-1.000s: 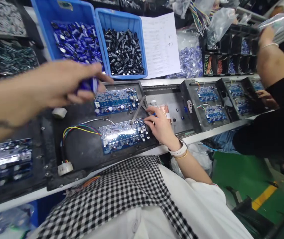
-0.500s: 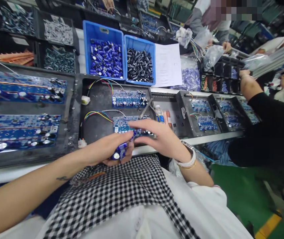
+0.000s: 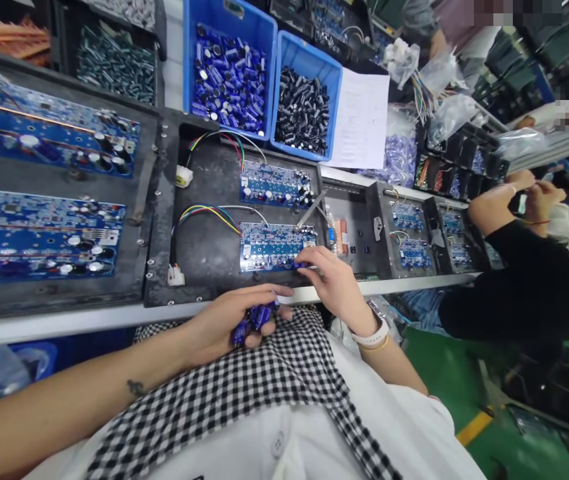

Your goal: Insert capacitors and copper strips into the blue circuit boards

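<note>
Several blue capacitors (image 3: 261, 315) lie in my left hand (image 3: 237, 317), its fingers curled around them, just in front of the tray's edge. My right hand (image 3: 332, 273) pinches a single blue capacitor (image 3: 298, 264) at the lower right part of the nearer blue circuit board (image 3: 269, 250). Whether its leads sit in the board cannot be made out. Coloured wires run from that board to a white connector (image 3: 176, 275). A second circuit board (image 3: 274, 183) lies behind it in the same black tray (image 3: 204, 250).
Behind the tray stand a blue bin of blue capacitors (image 3: 187, 67) and a blue bin of black capacitors (image 3: 337, 100), beside a paper sheet (image 3: 362, 120). Larger boards (image 3: 39, 233) fill the left tray. A co-worker's arm (image 3: 494, 210) reaches in at right.
My right hand has moved from my left hand to the nearer board, carrying one blue capacitor. My left hand has lowered slightly and loosened around the others. The view has shifted.
</note>
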A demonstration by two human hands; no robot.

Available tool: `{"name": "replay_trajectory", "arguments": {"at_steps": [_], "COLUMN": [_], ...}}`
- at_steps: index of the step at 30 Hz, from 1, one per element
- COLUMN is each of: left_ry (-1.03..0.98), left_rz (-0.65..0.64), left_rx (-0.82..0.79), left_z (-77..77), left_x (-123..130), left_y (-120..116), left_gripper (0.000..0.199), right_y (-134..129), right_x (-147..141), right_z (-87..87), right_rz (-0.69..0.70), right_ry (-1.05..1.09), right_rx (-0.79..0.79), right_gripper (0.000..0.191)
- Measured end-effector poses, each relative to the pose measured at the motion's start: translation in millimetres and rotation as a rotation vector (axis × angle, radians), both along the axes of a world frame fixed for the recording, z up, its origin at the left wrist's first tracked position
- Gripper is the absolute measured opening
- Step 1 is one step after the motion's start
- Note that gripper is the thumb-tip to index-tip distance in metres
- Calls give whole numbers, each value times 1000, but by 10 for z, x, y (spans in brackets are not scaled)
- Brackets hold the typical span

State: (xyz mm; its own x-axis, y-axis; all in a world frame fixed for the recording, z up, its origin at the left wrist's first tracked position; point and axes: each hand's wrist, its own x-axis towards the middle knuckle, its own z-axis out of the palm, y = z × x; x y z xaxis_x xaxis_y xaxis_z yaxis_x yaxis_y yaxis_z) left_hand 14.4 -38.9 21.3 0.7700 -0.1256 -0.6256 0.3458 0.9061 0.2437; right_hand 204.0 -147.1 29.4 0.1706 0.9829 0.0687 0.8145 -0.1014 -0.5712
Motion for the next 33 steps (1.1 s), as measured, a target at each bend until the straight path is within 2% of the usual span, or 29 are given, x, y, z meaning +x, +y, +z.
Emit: {"name": "replay_trajectory", "arguments": {"at_steps": [2,5,8,11,13,19,22,24,26,29,33], "left_ry": [-51,-91,-78,-77,-73,-76,-47,-42,-55,-52,-27], "left_rz": [-64,-79,-39,34,65,44,66,86,106,149,169], "left_rx": [5,10,12,-7,-9,-4,14,8,-21,-55,-70], "left_z": [-16,-34,-46,-62,-77,-104,-84,-69,-62,-72,-108], "left_x": [-29,-81,-128,-154,-158,-141,-138,-144,-155,-178,-215], "left_y": [-18,-54,-67,-51,-36,-38,-58,-69,-75,-74,-55], "left_gripper": [25,19,27,18,18,19,21,21,20,19,23], "right_y": [39,79,94,103,112,111,86,71,70,116,239], "right_x": [8,32,49,55,57,82,43,-37,-145,-271,-266], "right_z": [-70,-131,-135,-121,-119,-147,-73,36,146,189,8], "right_rz": [16,30,43,63,84,193,180,118,159,245,114], "right_ry": [-151,-284,-299,-290,-297,-370,-343,-240,-99,-48,-262], "right_rx": [-25,-48,-44,-37,-43,-37,18,31,-5,-50,-31], "right_gripper": [17,15,15,14,13,21,24,34,41,23,19]}}
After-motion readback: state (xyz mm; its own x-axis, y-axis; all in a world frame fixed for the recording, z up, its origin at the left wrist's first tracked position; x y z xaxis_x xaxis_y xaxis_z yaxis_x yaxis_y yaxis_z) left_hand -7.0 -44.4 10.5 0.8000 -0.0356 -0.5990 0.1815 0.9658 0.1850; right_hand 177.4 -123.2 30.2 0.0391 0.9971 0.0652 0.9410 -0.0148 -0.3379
